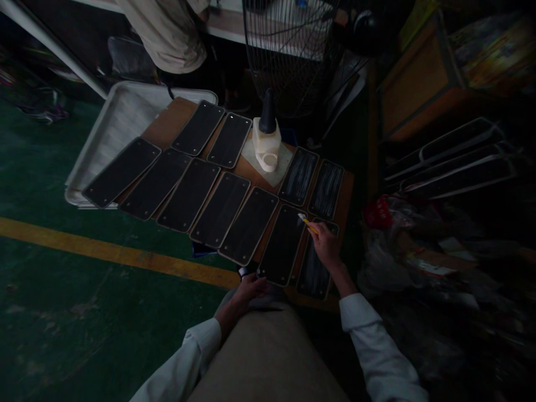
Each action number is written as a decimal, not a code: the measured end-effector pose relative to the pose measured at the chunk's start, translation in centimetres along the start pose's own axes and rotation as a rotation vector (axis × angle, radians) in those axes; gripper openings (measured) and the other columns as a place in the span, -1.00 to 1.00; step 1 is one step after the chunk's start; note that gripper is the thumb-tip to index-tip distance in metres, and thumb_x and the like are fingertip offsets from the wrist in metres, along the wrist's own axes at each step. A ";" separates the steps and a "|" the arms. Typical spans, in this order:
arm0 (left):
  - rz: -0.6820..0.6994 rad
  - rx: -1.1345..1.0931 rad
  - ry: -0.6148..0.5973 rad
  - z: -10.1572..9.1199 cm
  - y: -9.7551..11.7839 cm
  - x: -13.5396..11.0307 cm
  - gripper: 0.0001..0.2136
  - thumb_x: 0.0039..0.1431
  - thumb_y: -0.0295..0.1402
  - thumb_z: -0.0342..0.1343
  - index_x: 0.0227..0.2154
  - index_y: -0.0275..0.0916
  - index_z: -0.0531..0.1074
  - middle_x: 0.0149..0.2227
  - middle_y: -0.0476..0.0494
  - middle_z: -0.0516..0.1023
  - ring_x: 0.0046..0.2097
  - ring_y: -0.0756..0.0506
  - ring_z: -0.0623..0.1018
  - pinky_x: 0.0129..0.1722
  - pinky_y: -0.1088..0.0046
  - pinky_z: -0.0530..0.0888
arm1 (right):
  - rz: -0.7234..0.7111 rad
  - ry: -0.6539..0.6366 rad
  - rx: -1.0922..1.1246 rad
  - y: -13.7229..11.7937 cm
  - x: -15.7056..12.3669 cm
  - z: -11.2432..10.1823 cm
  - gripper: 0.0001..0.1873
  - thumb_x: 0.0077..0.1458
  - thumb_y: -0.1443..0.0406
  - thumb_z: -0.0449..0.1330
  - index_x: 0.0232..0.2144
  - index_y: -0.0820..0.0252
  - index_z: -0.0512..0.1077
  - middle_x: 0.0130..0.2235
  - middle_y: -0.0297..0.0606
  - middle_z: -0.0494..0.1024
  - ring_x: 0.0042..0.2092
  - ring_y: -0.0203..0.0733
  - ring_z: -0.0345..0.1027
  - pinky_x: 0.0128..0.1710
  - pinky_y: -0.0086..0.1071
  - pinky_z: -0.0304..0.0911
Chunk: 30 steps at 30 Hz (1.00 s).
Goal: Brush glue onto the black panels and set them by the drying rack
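Observation:
My right hand [326,244] is closed around a small brush [310,225] with a yellow handle. Its whitish tip touches the upper right part of a dark rectangular plate [281,245], where a short pale streak shows. My left hand [253,287] lies at the lower left corner of this plate, fingers loosely extended; whether they touch it is too dark to tell. Under my right forearm, another plate [313,271] carries pale smears and is partly hidden. Two more streaked plates, one left [298,176] and one right [326,190], lie farther back.
Several unstreaked dark plates [189,195] cover the left of the brown board [167,118]. A white bottle with a dark nozzle [267,146] stands at the back on a pale sheet. Beyond are a white tray [121,111], a wire-caged fan [288,61] and a person [171,33]. Plastic bags [385,262] lie right.

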<state>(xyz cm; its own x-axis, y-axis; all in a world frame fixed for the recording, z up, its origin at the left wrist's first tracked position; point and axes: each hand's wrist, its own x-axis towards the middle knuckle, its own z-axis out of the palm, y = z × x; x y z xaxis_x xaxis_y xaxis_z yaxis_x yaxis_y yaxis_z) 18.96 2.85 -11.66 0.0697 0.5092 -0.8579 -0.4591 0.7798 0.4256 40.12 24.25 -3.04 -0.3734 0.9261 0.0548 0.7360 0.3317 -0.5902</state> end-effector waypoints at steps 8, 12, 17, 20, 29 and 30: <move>-0.010 -0.010 -0.010 0.1 0.3 -0.5 -0.61 -0.03 -0.13 0.34 -0.29 -0.31 0.39 -0.46 -0.07 0.55 -0.47 0.01 0.53 -0.47 0.52 0.41 | 0.040 -0.143 0.082 -2.6 -7.1 0.3 -0.65 0.34 0.10 -0.05 -0.03 0.00 0.46 -0.13 -0.20 0.54 -0.13 -0.09 0.48 -0.11 -0.21 0.40; -0.016 -0.017 -0.010 0.3 0.6 -1.1 -0.63 0.01 -0.16 0.33 -0.25 -0.33 0.40 -0.45 -0.08 0.55 -0.46 0.01 0.54 -0.43 0.51 0.43 | 0.074 -0.250 0.150 -5.0 -12.3 0.2 -0.69 0.34 0.16 -0.03 0.00 -0.02 0.43 -0.11 -0.21 0.54 -0.10 -0.09 0.49 -0.10 -0.19 0.43; -0.013 -0.045 -0.001 0.2 0.1 -0.9 -0.65 0.01 -0.19 0.33 -0.28 -0.34 0.41 -0.43 -0.11 0.57 -0.46 0.00 0.56 -0.44 0.50 0.45 | 0.109 -0.347 0.195 -7.7 -17.0 -0.4 -0.74 0.32 0.20 0.01 -0.07 -0.02 0.46 -0.17 -0.25 0.56 -0.14 -0.10 0.51 -0.15 -0.22 0.46; -0.029 -0.061 0.002 0.1 -0.2 -0.6 -0.65 -0.02 -0.19 0.35 -0.30 -0.33 0.41 -0.47 -0.08 0.57 -0.49 0.00 0.56 -0.47 0.52 0.45 | 0.109 -0.351 0.227 -8.1 -16.5 -0.8 -0.76 0.33 0.20 0.01 -0.07 -0.01 0.45 -0.17 -0.26 0.55 -0.14 -0.14 0.51 -0.15 -0.26 0.46; -0.016 -0.044 -0.019 -0.6 -1.1 0.2 -0.55 -0.15 -0.08 0.40 -0.34 -0.29 0.40 -0.46 -0.08 0.57 -0.49 -0.01 0.55 -0.54 0.54 0.38 | -0.028 -0.046 0.061 -3.8 -4.8 -1.3 -0.72 0.34 0.20 0.00 -0.04 0.12 0.43 -0.14 -0.18 0.53 -0.11 -0.13 0.47 -0.09 -0.24 0.40; -0.005 -0.041 -0.022 -0.7 -1.3 0.3 -0.55 -0.15 -0.07 0.39 -0.34 -0.29 0.40 -0.45 -0.07 0.57 -0.49 -0.01 0.55 -0.54 0.54 0.37 | -0.038 -0.030 0.044 -3.4 -3.8 -1.3 -0.72 0.34 0.20 -0.01 -0.04 0.12 0.43 -0.15 -0.18 0.53 -0.11 -0.13 0.47 -0.09 -0.24 0.39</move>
<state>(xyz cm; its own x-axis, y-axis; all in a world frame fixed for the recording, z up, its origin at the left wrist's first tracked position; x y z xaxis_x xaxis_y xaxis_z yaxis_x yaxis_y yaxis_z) 18.94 1.72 -12.64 0.0911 0.5133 -0.8534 -0.4948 0.7670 0.4085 39.77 19.84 -0.23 -0.4184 0.9067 0.0539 0.6954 0.3579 -0.6232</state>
